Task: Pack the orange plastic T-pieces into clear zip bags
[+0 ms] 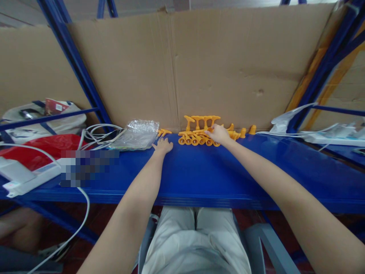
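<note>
Several orange-yellow plastic pieces, T-shaped with flared cup ends, lie in a row [195, 140] against the cardboard at the back of the blue shelf. Behind them more T-shaped pieces [197, 122] stand upright. My right hand [219, 134] is over the right part of the row, its fingers closed on one orange T-shaped piece. To the left, my left hand [163, 146] rests near the shelf surface with fingers apart, holding nothing that I can see. Just beyond its fingertips is a small orange piece [164, 132], beside a clear plastic bag [137, 135].
Two short orange cups [252, 129] stand right of the row. White cables [99, 131], a red bag [42, 150] and a white power strip [34, 177] lie on the left. A blue upright [76, 64] and a cardboard wall [216, 68] bound the shelf [199, 171].
</note>
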Demonstrator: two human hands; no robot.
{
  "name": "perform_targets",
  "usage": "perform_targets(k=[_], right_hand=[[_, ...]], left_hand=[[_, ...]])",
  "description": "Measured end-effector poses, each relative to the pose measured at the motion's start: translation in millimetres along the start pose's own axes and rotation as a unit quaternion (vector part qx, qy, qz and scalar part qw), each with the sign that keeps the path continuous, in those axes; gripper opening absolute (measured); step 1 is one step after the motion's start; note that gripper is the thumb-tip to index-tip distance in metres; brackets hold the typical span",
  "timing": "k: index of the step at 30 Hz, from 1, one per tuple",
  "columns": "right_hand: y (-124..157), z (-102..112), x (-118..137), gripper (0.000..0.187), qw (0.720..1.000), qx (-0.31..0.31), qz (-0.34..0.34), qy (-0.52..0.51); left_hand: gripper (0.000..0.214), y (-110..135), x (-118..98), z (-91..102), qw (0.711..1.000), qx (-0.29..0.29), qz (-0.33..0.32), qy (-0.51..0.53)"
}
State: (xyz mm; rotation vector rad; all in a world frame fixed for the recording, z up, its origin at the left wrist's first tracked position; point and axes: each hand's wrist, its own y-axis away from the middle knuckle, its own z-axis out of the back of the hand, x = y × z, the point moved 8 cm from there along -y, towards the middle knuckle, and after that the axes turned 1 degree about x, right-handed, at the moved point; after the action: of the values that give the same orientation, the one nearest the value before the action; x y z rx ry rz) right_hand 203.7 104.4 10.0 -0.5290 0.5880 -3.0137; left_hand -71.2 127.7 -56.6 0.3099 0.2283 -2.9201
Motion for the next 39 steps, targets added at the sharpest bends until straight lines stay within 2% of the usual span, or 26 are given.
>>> perform_targets(k=[5,9,13,16,19,25,28,32,36,39], right_hand=[[9,-4,21,0.048,0.99,0.031,0.048,0.125],[16,-10,27,0.048,0.982,0.061,0.067,0.165],[20,-3,27,0.048,0.981,0.043,0.083,0.17],[16,10,14,0.047,0.985,0.016,0.071,0.154],[5,30,-14,0.044,0.991,-0.021,0.028,0.129],[-20,61,-102,0.036,0.991,-0.083,-0.095,0.047],[-26,63,-149,0.034,0.983,-0.091,-0.16,0.017],[-34,66,-198,0.044,0.972,-0.132,-0.197,-0.002],[-45,59,-232,0.052,0.97,-0.134,-0.202,-0.019],[-52,50,-244,0.058,0.971,-0.122,-0.208,-0.01]], left_hand=[[0.063,0,0,-0.3,1.0,0.007,0.01,-0.015],[0.065,1,0,0.4,1.0,0.009,0.02,-0.015],[0.067,1,0,1.1,0.999,0.0,0.03,-0.014],[0.068,-1,3,1.1,0.999,-0.012,0.038,-0.013],[0.066,-4,4,0.8,0.999,-0.018,0.037,-0.014],[0.063,-2,3,4.5,0.999,-0.028,0.042,-0.02],[0.061,1,2,5.3,0.999,-0.028,0.035,-0.025],[0.058,5,-2,7.9,0.998,-0.04,0.022,-0.036],[0.055,7,-11,12.3,0.998,-0.044,0.001,-0.05],[0.049,8,-24,15.9,0.996,-0.045,-0.036,-0.068]])
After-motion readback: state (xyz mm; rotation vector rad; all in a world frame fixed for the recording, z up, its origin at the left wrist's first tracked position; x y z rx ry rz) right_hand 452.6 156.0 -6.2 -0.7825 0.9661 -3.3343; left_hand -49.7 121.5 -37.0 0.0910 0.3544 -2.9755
